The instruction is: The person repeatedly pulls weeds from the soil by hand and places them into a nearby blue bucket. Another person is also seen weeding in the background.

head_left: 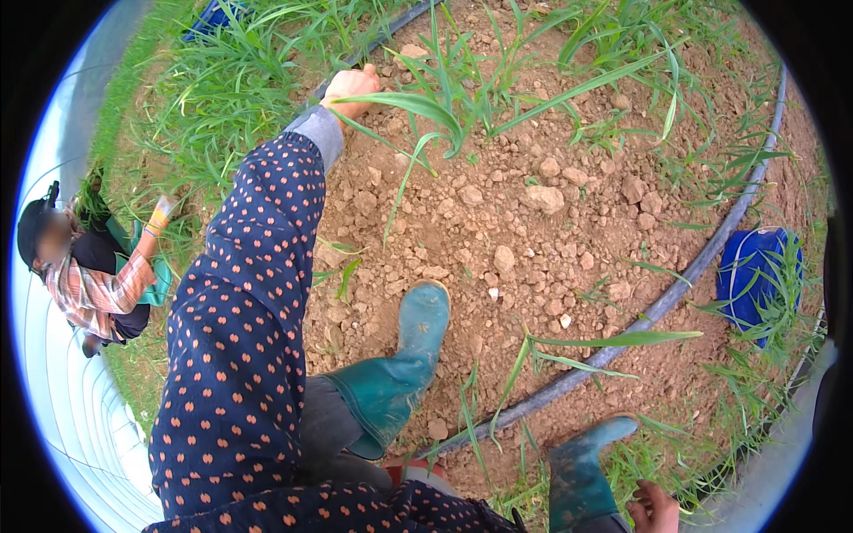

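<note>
My left hand (351, 86) reaches out at the upper left with its fingers curled, close by a black hose (393, 28). A long grass blade (410, 101) crosses in front of its wrist, and what lies inside the fingers is hidden. Ahead of it, a tuft of tall green grass (460, 100) grows from the crumbly brown soil (506, 220). At the lower right edge, my right hand (654, 508) is partly cut off beside my green rubber boot (585, 466); its fingers are bent and their inner side cannot be seen.
A grey hose (600, 356) curves across the soil between my boots. Near it on the right lies a blue container (750, 276) with grass against it. Another blue object (212, 18) stands at the upper left. A co-worker (100, 266) crouches in grass beside the plastic greenhouse wall (80, 406).
</note>
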`<state>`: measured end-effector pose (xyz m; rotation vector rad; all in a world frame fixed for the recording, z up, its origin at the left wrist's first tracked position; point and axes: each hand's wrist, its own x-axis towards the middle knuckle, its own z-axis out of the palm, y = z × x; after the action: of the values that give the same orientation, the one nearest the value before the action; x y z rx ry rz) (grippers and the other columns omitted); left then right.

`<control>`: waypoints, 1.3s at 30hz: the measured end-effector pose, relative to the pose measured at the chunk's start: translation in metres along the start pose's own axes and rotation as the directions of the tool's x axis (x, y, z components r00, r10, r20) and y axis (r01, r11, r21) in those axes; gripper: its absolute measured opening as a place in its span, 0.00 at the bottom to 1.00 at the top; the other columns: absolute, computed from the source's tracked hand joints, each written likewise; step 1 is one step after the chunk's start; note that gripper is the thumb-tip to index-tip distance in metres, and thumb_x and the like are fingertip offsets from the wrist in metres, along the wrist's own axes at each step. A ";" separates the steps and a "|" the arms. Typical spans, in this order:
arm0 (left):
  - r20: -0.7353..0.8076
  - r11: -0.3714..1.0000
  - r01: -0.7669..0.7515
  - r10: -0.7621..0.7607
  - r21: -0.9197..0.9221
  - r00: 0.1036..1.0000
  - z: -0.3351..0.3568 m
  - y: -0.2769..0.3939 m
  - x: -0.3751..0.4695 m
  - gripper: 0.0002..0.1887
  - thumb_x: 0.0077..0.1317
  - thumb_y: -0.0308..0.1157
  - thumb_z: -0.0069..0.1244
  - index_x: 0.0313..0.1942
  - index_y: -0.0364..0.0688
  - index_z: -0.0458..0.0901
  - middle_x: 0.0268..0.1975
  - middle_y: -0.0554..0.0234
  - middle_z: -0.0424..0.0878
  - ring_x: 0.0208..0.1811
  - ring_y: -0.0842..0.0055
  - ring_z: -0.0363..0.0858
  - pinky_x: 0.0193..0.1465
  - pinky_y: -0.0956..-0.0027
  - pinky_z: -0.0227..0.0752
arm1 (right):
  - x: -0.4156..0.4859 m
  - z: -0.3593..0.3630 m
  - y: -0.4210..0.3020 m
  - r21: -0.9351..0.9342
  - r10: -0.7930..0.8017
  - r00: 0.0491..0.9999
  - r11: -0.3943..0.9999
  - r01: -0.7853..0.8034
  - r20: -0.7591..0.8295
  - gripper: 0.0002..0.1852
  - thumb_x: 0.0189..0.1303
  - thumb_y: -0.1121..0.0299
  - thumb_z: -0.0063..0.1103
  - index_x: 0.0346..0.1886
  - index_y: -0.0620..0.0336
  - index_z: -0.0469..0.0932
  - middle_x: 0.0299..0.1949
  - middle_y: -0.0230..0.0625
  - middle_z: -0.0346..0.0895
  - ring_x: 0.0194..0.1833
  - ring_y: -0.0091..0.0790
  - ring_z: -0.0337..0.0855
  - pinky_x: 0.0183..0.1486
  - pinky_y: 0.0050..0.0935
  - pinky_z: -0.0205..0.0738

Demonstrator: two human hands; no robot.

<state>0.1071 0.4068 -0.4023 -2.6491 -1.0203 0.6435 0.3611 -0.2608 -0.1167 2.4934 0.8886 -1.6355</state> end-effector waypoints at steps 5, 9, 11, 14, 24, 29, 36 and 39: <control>-0.099 0.957 -0.212 0.235 0.199 0.967 0.017 -0.005 0.010 0.09 0.61 0.29 0.43 0.39 0.35 0.76 0.41 0.54 0.75 0.36 0.62 0.80 0.37 0.60 0.77 | 0.003 -0.003 -0.006 -0.023 0.028 1.000 0.999 -0.028 -0.013 0.16 0.61 0.72 0.54 0.53 0.60 0.74 0.35 0.47 0.79 0.33 0.41 0.80 0.35 0.34 0.73; -0.111 0.965 -0.108 0.138 0.240 0.984 0.024 -0.009 0.016 0.11 0.62 0.31 0.44 0.39 0.35 0.79 0.40 0.53 0.76 0.37 0.64 0.82 0.37 0.63 0.77 | 0.006 -0.005 -0.012 -0.033 0.022 1.000 0.999 -0.022 -0.003 0.16 0.61 0.72 0.54 0.53 0.60 0.74 0.37 0.47 0.80 0.35 0.42 0.81 0.36 0.35 0.73; -0.125 0.984 0.022 0.000 0.174 0.992 0.029 -0.005 0.022 0.11 0.61 0.32 0.45 0.39 0.37 0.81 0.37 0.50 0.78 0.33 0.66 0.83 0.31 0.65 0.78 | 0.006 -0.005 -0.013 -0.019 0.038 0.999 0.999 -0.038 0.010 0.16 0.61 0.73 0.54 0.54 0.60 0.73 0.37 0.47 0.80 0.35 0.42 0.81 0.36 0.35 0.74; -0.121 0.961 0.120 -0.092 0.248 0.988 0.031 0.004 0.032 0.12 0.63 0.32 0.44 0.43 0.39 0.82 0.38 0.51 0.83 0.37 0.67 0.84 0.25 0.59 0.76 | 0.006 -0.004 -0.012 -0.024 0.036 0.999 0.999 -0.036 0.021 0.17 0.61 0.73 0.54 0.54 0.60 0.73 0.38 0.47 0.80 0.35 0.42 0.82 0.36 0.35 0.74; 0.109 0.987 0.105 -0.119 0.122 0.987 0.004 -0.015 0.028 0.10 0.59 0.32 0.48 0.37 0.45 0.86 0.40 0.57 0.85 0.42 0.64 0.84 0.42 0.63 0.78 | 0.005 0.001 -0.003 -0.036 -0.007 1.000 0.999 0.007 -0.005 0.18 0.61 0.73 0.55 0.55 0.59 0.72 0.39 0.46 0.81 0.35 0.42 0.83 0.35 0.35 0.75; 0.028 0.923 0.383 -0.382 -0.035 0.924 -0.031 -0.093 -0.001 0.13 0.62 0.33 0.42 0.37 0.41 0.84 0.42 0.52 0.84 0.44 0.59 0.83 0.46 0.60 0.76 | -0.002 -0.001 -0.009 -0.018 0.041 0.999 0.999 -0.042 -0.019 0.17 0.61 0.73 0.55 0.55 0.59 0.73 0.37 0.46 0.80 0.33 0.40 0.80 0.35 0.34 0.73; -0.240 0.949 -0.074 -0.002 -0.308 0.971 -0.108 -0.117 -0.025 0.13 0.58 0.33 0.53 0.40 0.37 0.76 0.37 0.45 0.81 0.44 0.55 0.79 0.47 0.57 0.72 | -0.007 0.002 -0.001 -0.009 -0.016 1.000 1.000 0.016 -0.027 0.18 0.61 0.74 0.55 0.55 0.60 0.73 0.36 0.47 0.79 0.33 0.40 0.80 0.35 0.34 0.73; -0.083 0.939 -0.058 0.031 -0.340 0.996 -0.131 -0.055 -0.023 0.22 0.58 0.34 0.54 0.52 0.36 0.72 0.46 0.50 0.81 0.48 0.58 0.79 0.53 0.60 0.72 | -0.012 0.005 0.007 -0.011 -0.042 0.998 0.999 0.041 -0.053 0.18 0.60 0.74 0.55 0.55 0.60 0.72 0.37 0.47 0.80 0.32 0.41 0.80 0.35 0.34 0.73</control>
<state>0.1227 0.4247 -0.2603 -2.9756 -1.1438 0.3973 0.3572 -0.2739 -0.1104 2.5403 0.9582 -1.5788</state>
